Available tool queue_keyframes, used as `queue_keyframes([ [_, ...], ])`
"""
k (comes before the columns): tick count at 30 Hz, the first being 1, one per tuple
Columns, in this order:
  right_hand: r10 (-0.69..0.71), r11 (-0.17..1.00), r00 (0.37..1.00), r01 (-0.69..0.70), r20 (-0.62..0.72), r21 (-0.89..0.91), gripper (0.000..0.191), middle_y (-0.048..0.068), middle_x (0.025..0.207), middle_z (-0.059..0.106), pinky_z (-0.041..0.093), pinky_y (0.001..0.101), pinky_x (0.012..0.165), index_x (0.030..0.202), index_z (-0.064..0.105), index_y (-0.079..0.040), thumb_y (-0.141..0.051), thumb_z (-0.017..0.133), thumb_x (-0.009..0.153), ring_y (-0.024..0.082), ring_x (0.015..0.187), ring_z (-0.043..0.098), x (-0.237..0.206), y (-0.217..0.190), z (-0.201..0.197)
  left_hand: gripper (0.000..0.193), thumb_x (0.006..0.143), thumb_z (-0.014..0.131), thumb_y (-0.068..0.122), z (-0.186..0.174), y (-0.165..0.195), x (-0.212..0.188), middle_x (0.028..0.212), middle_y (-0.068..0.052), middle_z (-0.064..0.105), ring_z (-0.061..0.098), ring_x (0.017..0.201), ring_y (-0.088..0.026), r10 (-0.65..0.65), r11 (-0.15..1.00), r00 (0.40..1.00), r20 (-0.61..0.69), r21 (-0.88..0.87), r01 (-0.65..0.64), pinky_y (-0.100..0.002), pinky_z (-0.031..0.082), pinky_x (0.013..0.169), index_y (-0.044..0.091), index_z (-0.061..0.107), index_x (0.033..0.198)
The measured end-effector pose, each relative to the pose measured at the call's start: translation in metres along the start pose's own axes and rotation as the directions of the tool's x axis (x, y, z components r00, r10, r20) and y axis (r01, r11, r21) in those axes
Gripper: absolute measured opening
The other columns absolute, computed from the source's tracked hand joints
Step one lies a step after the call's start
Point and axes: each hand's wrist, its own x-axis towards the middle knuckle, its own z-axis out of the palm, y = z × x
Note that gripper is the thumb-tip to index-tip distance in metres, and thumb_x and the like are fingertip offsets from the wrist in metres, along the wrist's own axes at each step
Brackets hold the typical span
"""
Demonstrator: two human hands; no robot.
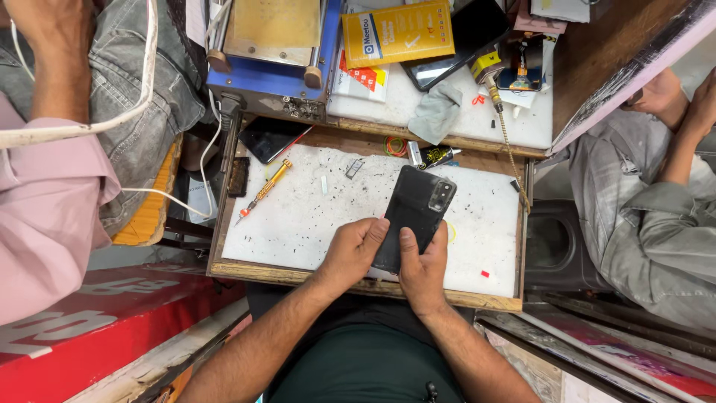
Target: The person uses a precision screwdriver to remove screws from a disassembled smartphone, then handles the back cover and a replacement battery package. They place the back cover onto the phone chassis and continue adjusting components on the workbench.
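black phone (415,213) in both hands

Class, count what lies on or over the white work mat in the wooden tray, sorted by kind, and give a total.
Black phone, back up, in left hand and right hand: 1
Orange-handled screwdriver: 1
Small metal parts: 1
Red scrap: 1
Total: 4

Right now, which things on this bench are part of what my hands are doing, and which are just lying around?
In hand:
black phone, back up, gripped by left hand and right hand

Lying about:
orange-handled screwdriver
second dark phone
yellow box
grey cloth
small metal piece
white work mat
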Motion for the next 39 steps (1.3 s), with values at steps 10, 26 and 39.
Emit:
queue_keyframes([
  [10, 0.058, 0.991, 0.997, -0.052, -0.044, 0.127, 0.034, 0.007, 0.114, 0.061, 0.054, 0.0255, 0.084, 0.132, 0.043, -0.001, -0.02, 0.058, 0.107, 0.01, 0.099, 0.059, 0.007, 0.001, -0.006, 0.014, 0.1, 0.054, 0.017, -0.008, 0.014, -0.011, 0.085, 0.005, 0.062, 0.058, 0.075, -0.005, -0.018, 0.916, 0.983, 0.185, -0.391, 0.091, -0.023, 0.052, 0.066, 0.008, 0.059, 0.109],
  [26, 0.116, 0.984, 0.992, -0.107, -0.057, 0.14, 0.029, 0.007, 0.107, 0.063, 0.057, 0.0248, 0.076, 0.125, 0.044, -0.003, -0.022, 0.055, 0.106, 0.009, 0.092, 0.062, 0.01, -0.003, -0.003, 0.013, 0.101, 0.052, 0.016, -0.009, 0.023, -0.007, 0.091, 0.005, 0.063, 0.056, 0.081, -0.004, -0.121, 0.851, 0.967, 0.225, -0.478, 0.217, -0.022, 0.052, 0.07, 0.01, 0.063, 0.106],
  [39, 0.043, 0.994, 0.995, -0.034, -0.087, 0.099, 0.032, 0.007, 0.114, 0.06, 0.053, 0.025, 0.085, 0.131, 0.045, -0.002, -0.021, 0.057, 0.109, 0.009, 0.099, 0.058, 0.01, -0.001, 0.0, 0.023, 0.109, 0.054, 0.017, 0.0, 0.003, -0.005, 0.088, 0.0, 0.064, 0.058, 0.077, -0.005, -0.035, 0.914, 0.993, 0.11, -0.399, 0.077, -0.024, 0.056, 0.069, -0.002, 0.065, 0.117],
])
